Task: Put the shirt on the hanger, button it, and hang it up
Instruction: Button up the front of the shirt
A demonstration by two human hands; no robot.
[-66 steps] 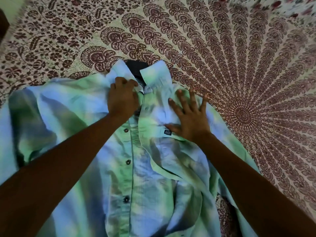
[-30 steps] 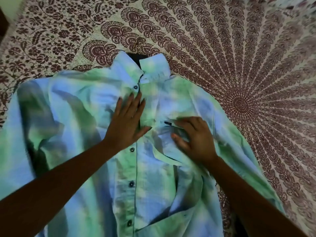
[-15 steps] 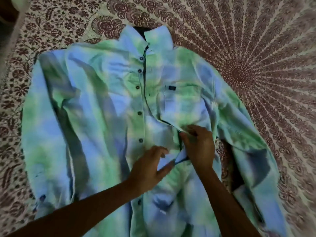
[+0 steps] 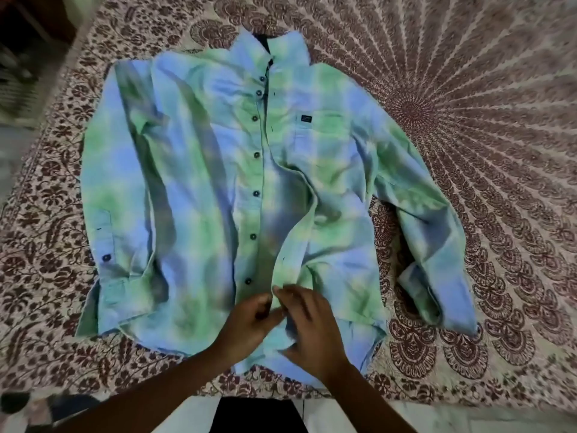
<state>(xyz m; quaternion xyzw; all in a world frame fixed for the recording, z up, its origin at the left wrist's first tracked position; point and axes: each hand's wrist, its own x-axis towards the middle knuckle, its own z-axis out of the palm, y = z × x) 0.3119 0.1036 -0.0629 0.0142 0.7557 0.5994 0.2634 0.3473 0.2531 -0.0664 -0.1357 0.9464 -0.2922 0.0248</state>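
Shirt: The shirt lay face up, spread on the patterned bedspread. Its collar pointed away from the person and its hem lay at the near edge.
Hanger: Only a dark piece showed in the neck opening, probably the hanger. Its hook was hidden, so how it sat in the shoulders could not be told.
Buttons: A row of dark buttons ran bare down one front edge. The other front edge lay just beside them near the collar and gaped away from mid-chest down.
Left hand: The left hand pinched the button-side edge near the hem, with its fingers curled on the cloth.
Right hand: The right hand pinched the opposite edge, its fingertips touching the left's.
Done: The shirt was laid out, apparently over the hanger.
Left to do: Buttoning looked barely begun, at the lowest button. The visible buttons seemed unfastened, and the hanging up had not been started.
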